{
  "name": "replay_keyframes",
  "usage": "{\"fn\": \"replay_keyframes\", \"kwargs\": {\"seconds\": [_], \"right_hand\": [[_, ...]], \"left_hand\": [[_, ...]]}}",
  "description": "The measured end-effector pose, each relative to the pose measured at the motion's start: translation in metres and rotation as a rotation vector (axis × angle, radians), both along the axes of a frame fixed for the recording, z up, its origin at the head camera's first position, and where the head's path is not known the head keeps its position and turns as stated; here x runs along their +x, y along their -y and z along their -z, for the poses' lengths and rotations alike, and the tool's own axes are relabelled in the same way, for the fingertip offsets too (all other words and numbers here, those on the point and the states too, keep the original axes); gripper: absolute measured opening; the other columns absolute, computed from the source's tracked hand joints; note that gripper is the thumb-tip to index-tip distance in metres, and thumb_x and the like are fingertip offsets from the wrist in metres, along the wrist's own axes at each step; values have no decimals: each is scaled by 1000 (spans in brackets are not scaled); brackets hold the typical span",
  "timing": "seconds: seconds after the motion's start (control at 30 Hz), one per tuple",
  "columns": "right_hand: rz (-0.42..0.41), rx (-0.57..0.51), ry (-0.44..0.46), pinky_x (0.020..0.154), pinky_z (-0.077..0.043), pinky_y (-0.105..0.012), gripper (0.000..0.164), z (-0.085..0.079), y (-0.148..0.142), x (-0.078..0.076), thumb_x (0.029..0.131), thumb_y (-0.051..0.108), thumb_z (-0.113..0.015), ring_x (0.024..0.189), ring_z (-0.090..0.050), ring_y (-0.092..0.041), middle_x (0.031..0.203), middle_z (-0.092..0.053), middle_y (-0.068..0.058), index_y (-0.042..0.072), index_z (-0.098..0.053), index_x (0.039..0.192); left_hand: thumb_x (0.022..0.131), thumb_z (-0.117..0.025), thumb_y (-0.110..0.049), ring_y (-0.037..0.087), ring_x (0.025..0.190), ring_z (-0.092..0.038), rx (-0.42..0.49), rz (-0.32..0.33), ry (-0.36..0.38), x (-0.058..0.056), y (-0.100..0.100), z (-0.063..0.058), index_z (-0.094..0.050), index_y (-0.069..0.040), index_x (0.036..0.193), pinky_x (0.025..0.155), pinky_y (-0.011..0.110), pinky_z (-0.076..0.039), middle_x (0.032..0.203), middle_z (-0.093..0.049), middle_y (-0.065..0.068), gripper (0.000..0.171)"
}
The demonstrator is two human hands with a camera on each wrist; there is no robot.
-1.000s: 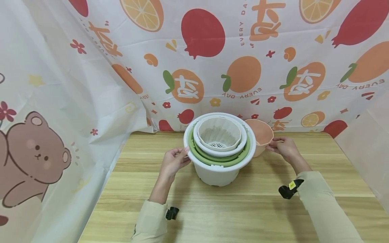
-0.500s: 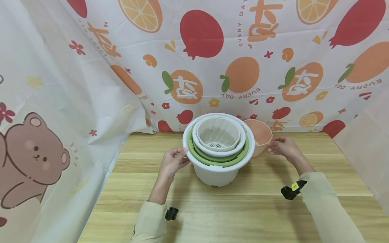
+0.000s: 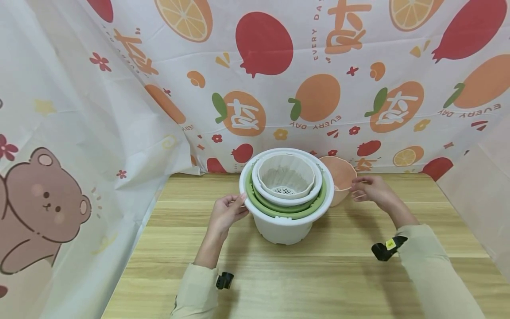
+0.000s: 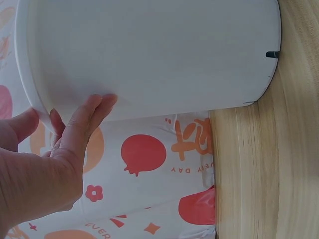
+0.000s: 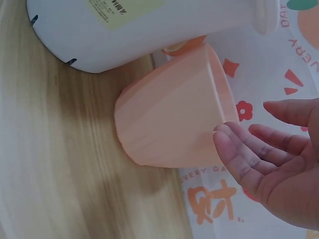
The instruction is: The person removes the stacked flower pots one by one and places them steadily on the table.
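A large white flower pot (image 3: 283, 229) stands on the table, with a green pot (image 3: 255, 204), a smaller white pot (image 3: 287, 201) and a ribbed off-white pot (image 3: 287, 170) nested inside it. My left hand (image 3: 227, 213) pinches the large pot's rim on its left side; in the left wrist view the thumb lies over the rim and the fingers (image 4: 102, 104) against the outer wall. Behind the stack to the right stands a peach pot (image 3: 341, 175), upright. My right hand (image 3: 372, 192) is beside it, fingers loosely bent, thumb apart, fingertips (image 5: 224, 134) right at its rim.
The wooden table (image 3: 303, 283) runs up to a fruit-printed curtain (image 3: 279, 97) close behind the pots. Another curtain with a bear print (image 3: 52, 208) hangs along the left side. A yellow label (image 5: 119, 10) is on the large white pot.
My right hand has let go of the peach pot's rim, its fingers loosening while the wrist shifts slightly right. The left hand and the pots stay in place.
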State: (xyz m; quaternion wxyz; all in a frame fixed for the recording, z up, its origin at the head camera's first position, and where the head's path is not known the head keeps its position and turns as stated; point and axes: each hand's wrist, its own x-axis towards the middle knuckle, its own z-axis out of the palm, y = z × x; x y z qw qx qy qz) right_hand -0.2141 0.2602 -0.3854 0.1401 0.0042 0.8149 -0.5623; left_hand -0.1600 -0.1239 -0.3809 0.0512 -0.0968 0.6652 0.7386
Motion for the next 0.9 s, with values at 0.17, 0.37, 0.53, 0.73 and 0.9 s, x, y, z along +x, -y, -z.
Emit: {"fn": "replay_keyframes", "kwargs": {"seconds": [0.17,0.37,0.53,0.73,0.9], "right_hand": [[-25,-1,6,80,-53,-42,40,-9,2,1,96,8,-44,78,-61,-12,109,-52,-30,-16,-34,126],[-45,9,-18,77,-55,-39,43,-22,5,0,96,11,-48,83,-61,-19,101,-58,-18,-14,-33,128],[-48,32,-56,75,-56,-37,42,-31,9,0,95,13,-49,91,-60,-29,108,-53,-26,-12,-36,127],[-75,58,-93,78,-54,-42,41,-41,15,0,95,12,-50,90,-61,-27,111,-51,-28,-11,-38,127],[-96,63,-111,76,-55,-39,43,-47,21,2,94,14,-51,87,-61,-23,112,-53,-27,-9,-38,128]], "left_hand": [[93,-54,-10,14,74,-64,-2,3,0,0,0,0,-53,12,100,77,32,-55,82,-64,10,23],[93,-53,-10,14,74,-64,-1,6,0,1,0,0,-53,12,99,77,32,-55,82,-64,10,22],[93,-53,-9,14,74,-64,0,3,3,0,0,0,-52,12,99,75,31,-55,82,-64,10,22],[93,-53,-10,14,74,-64,-4,-3,7,0,0,1,-52,12,98,75,31,-55,82,-64,11,22],[93,-53,-10,14,74,-64,-7,0,6,0,-1,0,-53,12,99,76,31,-55,83,-64,11,23]]}}
